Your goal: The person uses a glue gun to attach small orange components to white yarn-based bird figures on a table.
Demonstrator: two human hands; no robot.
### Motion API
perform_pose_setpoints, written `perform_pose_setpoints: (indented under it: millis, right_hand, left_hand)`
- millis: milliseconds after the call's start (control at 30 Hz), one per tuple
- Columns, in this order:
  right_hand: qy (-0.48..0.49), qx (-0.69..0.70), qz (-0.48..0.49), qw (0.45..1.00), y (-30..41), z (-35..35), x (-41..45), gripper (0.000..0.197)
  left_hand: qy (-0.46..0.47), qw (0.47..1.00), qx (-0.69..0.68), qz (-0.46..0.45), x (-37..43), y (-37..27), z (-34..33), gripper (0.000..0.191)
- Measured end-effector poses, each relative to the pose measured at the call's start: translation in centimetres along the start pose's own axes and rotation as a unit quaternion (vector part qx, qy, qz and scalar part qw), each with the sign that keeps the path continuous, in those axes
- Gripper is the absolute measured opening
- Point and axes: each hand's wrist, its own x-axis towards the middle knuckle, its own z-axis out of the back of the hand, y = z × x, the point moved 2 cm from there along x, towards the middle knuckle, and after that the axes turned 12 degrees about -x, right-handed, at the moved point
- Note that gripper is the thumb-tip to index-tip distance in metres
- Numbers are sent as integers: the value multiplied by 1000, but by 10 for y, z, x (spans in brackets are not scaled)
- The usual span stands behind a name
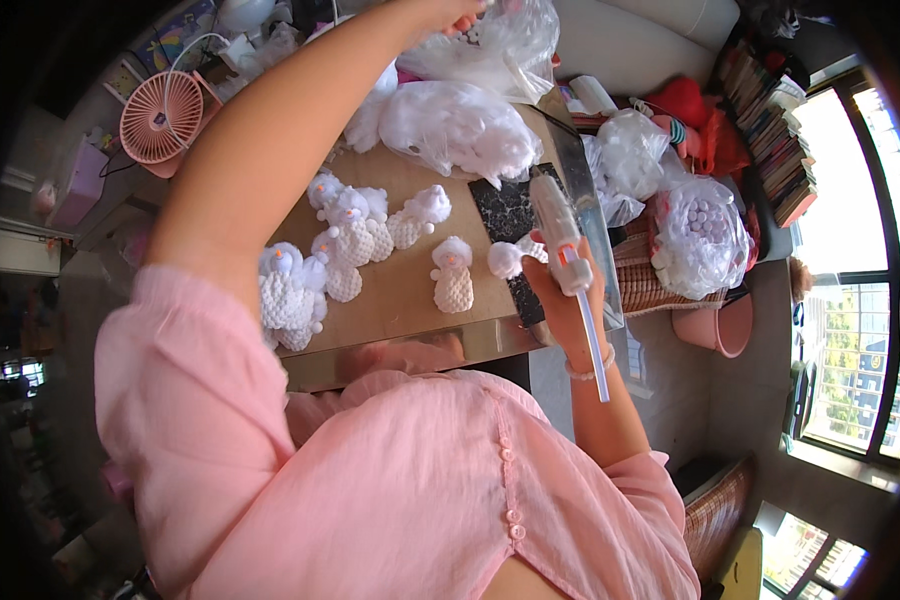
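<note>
My right hand (566,300) grips a hot glue gun (556,225) with a long clear glue stick out of its back end. Beside it, a white knitted snowman (506,259) lies at the black marbled mat (506,214). One small snowman doll (452,276) with an orange nose lies alone on the brown tabletop (412,300). Several more snowman dolls (351,225) lie in a group at the left, partly behind my left arm. At the top edge, my left hand (461,15) reaches to a clear plastic bag (514,52); its fingertips are partly cut off, so its hold is unclear.
A bag of white fluffy stuffing (457,131) lies across the back of the table. A pink fan (161,118) stands at the far left. To the right are bags of white balls (701,232) on a woven seat, a pink bucket (716,326) and a row of books (772,135).
</note>
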Motion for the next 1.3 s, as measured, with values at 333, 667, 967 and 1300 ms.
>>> perform_pose_setpoints:
  millis: [333, 667, 967, 1300]
  right_hand:
    - [3, 260, 35, 965, 65, 15, -10, 27]
    - [39, 233, -53, 970, 39, -18, -52, 21]
    - [171, 396, -61, 900, 1, 7, -84, 39]
    - [195, 320, -134, 917, 10, 13, -83, 24]
  left_hand:
    - [303, 886, -271, 225, -233, -40, -31, 12]
    - [195, 811, -436, 338, -319, -6, -60, 20]
    - [41, 820, -481, 309, -323, 15, -47, 11]
    - [46, 788, -530, 311, -316, 18, -49, 10]
